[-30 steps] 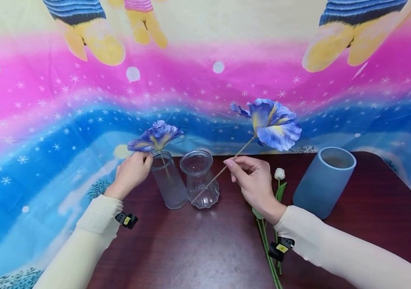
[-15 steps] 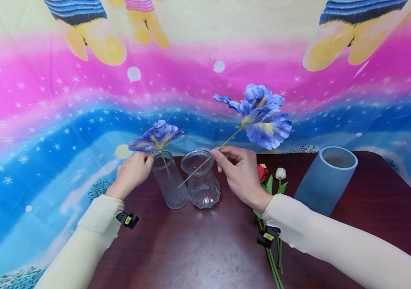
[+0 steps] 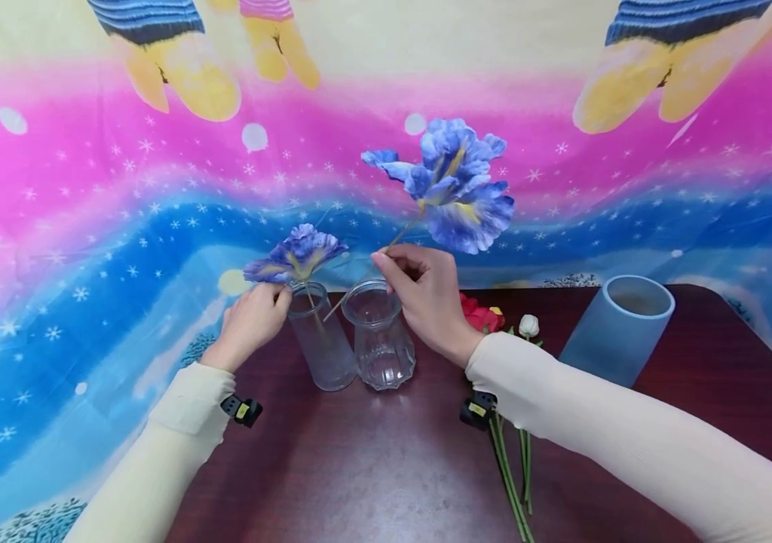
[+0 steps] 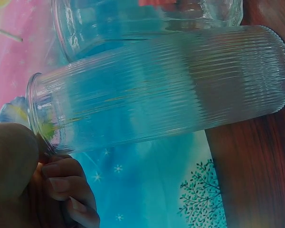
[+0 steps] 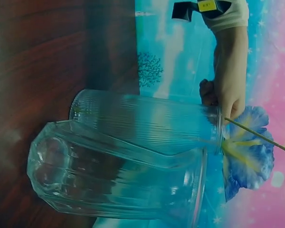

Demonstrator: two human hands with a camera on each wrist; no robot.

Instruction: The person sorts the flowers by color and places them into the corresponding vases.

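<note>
Left hand (image 3: 253, 320) grips ribbed glass vase (image 3: 325, 351) at its top, sitting nearer it than right hand (image 3: 430, 298). Right hand pinches blue-purple iris (image 3: 457, 185) by its stem (image 5: 259, 136), fingers closed. Bloom's up-right of ribbed glass vase; stem slants down-left, tip near its mouth.

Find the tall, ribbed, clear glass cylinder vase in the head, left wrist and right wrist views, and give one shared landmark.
Head: the tall vase stands left of centre.
Left wrist: the tall vase spans the middle sideways, rim at left.
Right wrist: the tall vase appears sideways near the centre, rim towards the right.
Shared landmark: the waisted, faceted, clear glass vase beside it.
</note>
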